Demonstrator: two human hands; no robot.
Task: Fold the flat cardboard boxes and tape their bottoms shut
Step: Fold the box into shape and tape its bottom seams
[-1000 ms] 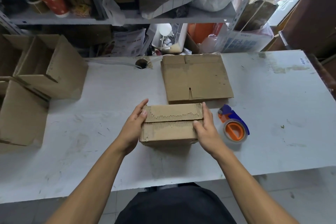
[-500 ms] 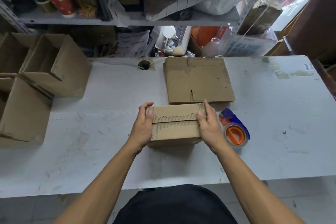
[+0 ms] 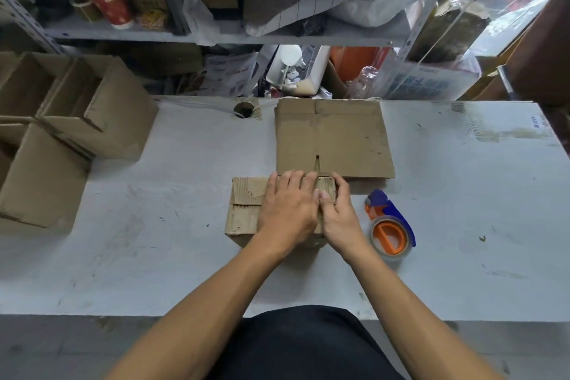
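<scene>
Box (image 3: 243,210): on the white table (image 3: 462,210), flaps folded shut.
Left hand (image 3: 288,211): fingers straight, pressing the flaps flat.
Right hand (image 3: 339,214): fingers curled over the box's right edge, gripping it.
Tape dispenser (image 3: 390,225): just right of the box.

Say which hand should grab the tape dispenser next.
Right. The right hand is beside the tape dispenser, while the left hand lies flat across the box flaps, holding them shut.

Box (image 3: 246,210) under the hands: matt brown corrugated cardboard, ribbed flaps. Flat cardboard (image 3: 333,139) toward table's far edge: same matt brown, scuffed. Table (image 3: 154,256): smooth pale grey, scratched, stained. Tape dispenser (image 3: 390,225) nr right of box: glossy blue & orange plastic w/ clear shiny tape.
</scene>
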